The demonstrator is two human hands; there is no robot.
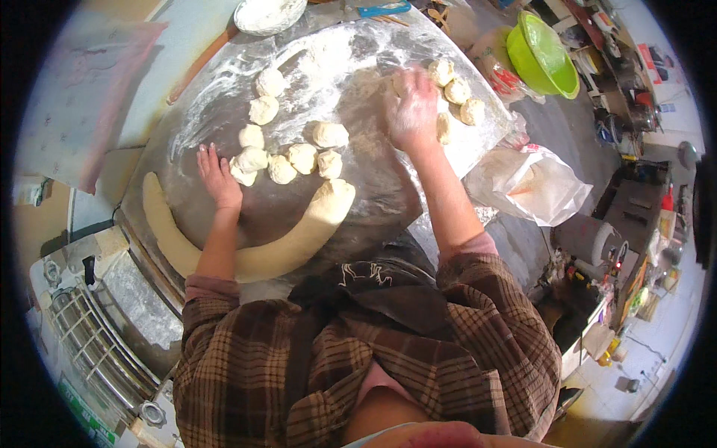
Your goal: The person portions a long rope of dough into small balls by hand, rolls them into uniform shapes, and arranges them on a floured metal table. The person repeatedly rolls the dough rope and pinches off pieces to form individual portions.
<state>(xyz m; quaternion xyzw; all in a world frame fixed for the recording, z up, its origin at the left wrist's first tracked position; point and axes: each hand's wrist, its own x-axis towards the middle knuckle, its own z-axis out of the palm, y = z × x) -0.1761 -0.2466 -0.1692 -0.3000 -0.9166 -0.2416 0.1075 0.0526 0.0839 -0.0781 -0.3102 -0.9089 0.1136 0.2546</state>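
Observation:
My left hand [219, 177] rests with fingers apart beside a cluster of dough pieces [252, 159], close to its left edge. A long curved rope of dough [280, 255] lies nearest me, passing under my left forearm. My right hand [413, 107], dusted with flour, is at the right part of the floured work table [369, 185], over a piece of dough mostly hidden beneath it. Several dough balls [457, 91] sit just right of that hand. More dough lumps [270, 83] run in a line at the upper left, and others [303, 158] lie in the middle.
A bowl of flour [270, 15] and a blue-handled tool [384, 9] are at the far edge. A wooden rolling pin [201, 66] lies at the left. To the right are a green plastic basin [542, 55] and an open white bag [538, 182]. A machine with a metal guard [95, 336] stands lower left.

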